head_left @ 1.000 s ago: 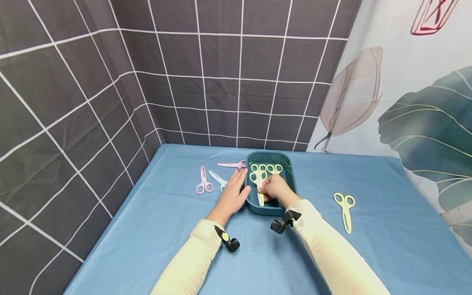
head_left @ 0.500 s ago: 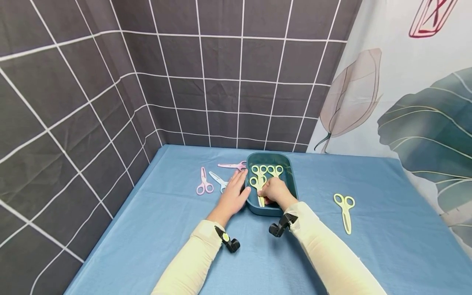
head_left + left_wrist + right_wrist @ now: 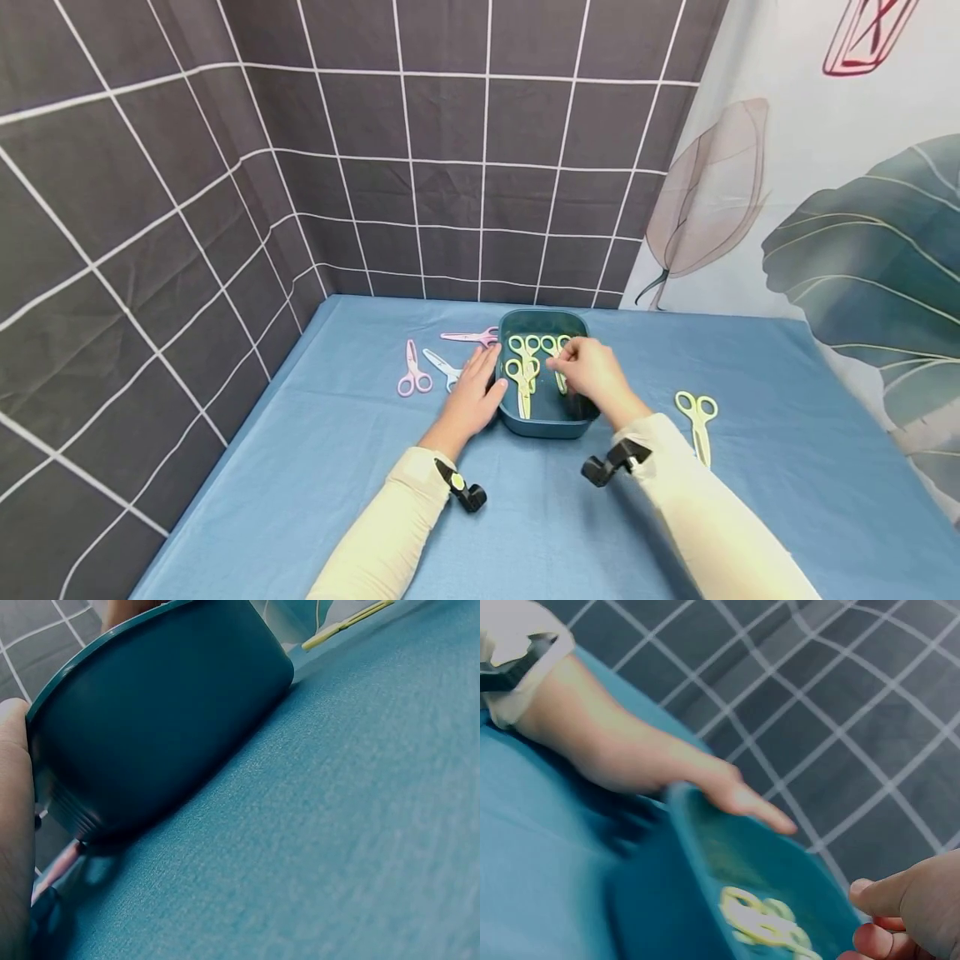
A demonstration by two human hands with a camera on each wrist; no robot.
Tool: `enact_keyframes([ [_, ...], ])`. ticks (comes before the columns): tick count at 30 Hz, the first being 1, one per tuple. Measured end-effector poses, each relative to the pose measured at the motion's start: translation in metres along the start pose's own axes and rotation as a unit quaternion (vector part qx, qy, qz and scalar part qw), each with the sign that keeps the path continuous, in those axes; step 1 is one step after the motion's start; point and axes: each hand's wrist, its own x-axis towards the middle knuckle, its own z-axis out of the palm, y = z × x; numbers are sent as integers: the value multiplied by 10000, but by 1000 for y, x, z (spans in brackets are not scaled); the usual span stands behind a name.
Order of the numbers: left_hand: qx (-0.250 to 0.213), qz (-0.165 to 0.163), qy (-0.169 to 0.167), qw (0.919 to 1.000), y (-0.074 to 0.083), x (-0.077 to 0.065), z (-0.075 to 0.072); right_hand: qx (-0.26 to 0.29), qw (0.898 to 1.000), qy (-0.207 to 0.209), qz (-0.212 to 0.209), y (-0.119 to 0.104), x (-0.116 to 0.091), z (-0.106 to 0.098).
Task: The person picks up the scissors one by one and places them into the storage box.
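A dark teal plastic bin [image 3: 547, 430] stands on the blue cloth, with pale yellow-green scissors [image 3: 523, 387] lying in it, some overlapping on its left side. My left hand [image 3: 471, 396] rests against the bin's left wall with its fingers straight. Over the bin's right side is my right hand [image 3: 600, 375], its fingers loosely bent and nothing held between them. In the right wrist view, the thumb and fingers of the right hand [image 3: 922, 907] are apart beside the bin's rim. Another scissors pair [image 3: 560, 382] in the bin is partly hidden behind that hand.
Left of the bin lie pink scissors [image 3: 412, 375], light blue scissors [image 3: 442, 364] partly behind the left hand, and more pink scissors [image 3: 471, 337]. A yellow-green pair [image 3: 697, 417] lies to the right, its tip near the right sleeve. Dark gridded cloth [image 3: 442, 192] hangs behind.
My right hand has let go of the yellow-green scissors, which now lie at the bin's left. It has moved up and right. The left hand has stayed against the bin.
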Motion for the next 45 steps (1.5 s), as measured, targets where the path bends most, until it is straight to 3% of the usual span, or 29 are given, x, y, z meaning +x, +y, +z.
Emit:
enact_keyframes([
  [4, 28, 13, 20, 10000, -1, -1, -1, -276, 9995, -102, 98, 22, -7, -36],
  [8, 10, -16, -38, 10000, -2, -3, 0, -998, 9927, -595, 310, 55, -17, -67],
  [13, 20, -10, -65, 10000, -4, -3, 2, -1796, 9705, -1267, 990, 95, -34, -95],
  [17, 3, 24, -49, 10000, -4, -3, 2, -2212, 9505, -1619, 1464, 115, -45, -107],
  [21, 12, 52, 16, 10000, -5, -2, 2, -2270, 9420, -1792, 1705, 123, -49, -109],
  [24, 36, 44, 22, 10000, -5, -2, 2, -2085, 9423, -1851, 1852, 127, -52, -105],
  [30, -7, -39, -65, 10000, -4, -2, 4, -1695, 9538, -1716, 1790, 138, -58, -97],
  [37, -38, -34, -82, 10000, -3, -1, 4, -824, 9617, -1744, 1949, 150, -56, -97],
  [45, -67, -47, -43, 10000, -3, -1, 2, -967, 9740, -1528, 1367, 142, -54, -94],
])
